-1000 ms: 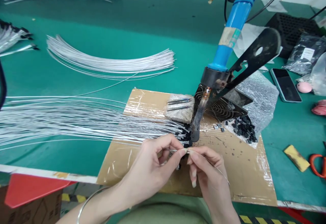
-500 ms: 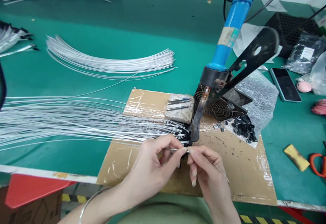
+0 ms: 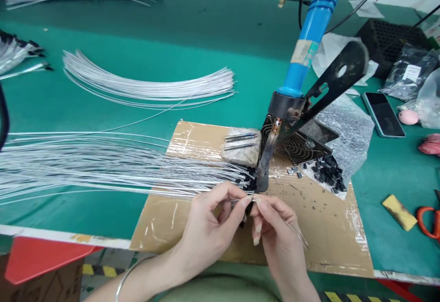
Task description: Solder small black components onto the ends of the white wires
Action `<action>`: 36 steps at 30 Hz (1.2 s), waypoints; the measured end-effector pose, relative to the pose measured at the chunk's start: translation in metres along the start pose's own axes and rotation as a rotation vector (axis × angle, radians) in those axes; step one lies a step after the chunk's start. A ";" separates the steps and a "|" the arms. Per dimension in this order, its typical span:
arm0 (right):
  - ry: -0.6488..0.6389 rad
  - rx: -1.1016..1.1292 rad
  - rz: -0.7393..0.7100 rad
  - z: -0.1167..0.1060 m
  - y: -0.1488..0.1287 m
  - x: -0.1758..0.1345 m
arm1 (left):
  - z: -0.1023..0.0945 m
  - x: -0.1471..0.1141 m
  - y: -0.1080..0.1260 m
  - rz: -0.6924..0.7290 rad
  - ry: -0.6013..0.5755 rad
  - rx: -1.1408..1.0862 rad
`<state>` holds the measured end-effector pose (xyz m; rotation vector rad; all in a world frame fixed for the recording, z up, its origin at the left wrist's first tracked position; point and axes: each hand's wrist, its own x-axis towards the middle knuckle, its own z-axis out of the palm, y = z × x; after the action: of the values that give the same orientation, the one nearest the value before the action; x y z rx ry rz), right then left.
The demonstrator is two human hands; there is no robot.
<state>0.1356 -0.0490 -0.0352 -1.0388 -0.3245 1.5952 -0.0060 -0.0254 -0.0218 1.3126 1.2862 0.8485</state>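
My left hand (image 3: 213, 228) is closed in a pinch, thumb against forefinger, on the end of a thin wire. Fingertip to fingertip with it, my right hand (image 3: 283, 228) pinches a thin silvery wire (image 3: 298, 233) whose tail runs out over the palm. The fingers hide the exact point where the two meet. Just above them, a soldering iron (image 3: 311, 36) with a blue handle hangs tip-down in a black metal bracket (image 3: 338, 79). Beside my left hand, many white wires (image 3: 192, 170) with black ends lie across a cardboard sheet (image 3: 323, 228).
Behind the iron sits a black fan (image 3: 292, 148). Small black parts (image 3: 330, 173) lie on bubble wrap (image 3: 359, 132). A sponge block (image 3: 242, 155), phone (image 3: 384, 114), yellow sponge (image 3: 398, 211) and orange-handled tool (image 3: 426, 222) are around. Another white wire bundle (image 3: 147, 84) lies behind.
Both hands keep their pinch near the iron tip. The right fingers have shifted slightly, and more of the thin wire's tail shows beside the palm. The view has moved a little.
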 end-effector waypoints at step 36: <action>-0.039 -0.193 -0.120 -0.018 0.004 -0.006 | 0.000 -0.001 -0.001 0.450 0.100 0.270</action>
<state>0.1465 -0.0616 -0.0460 -1.1138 -0.5663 1.4988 -0.0061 -0.0262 -0.0230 1.8371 1.2310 1.0864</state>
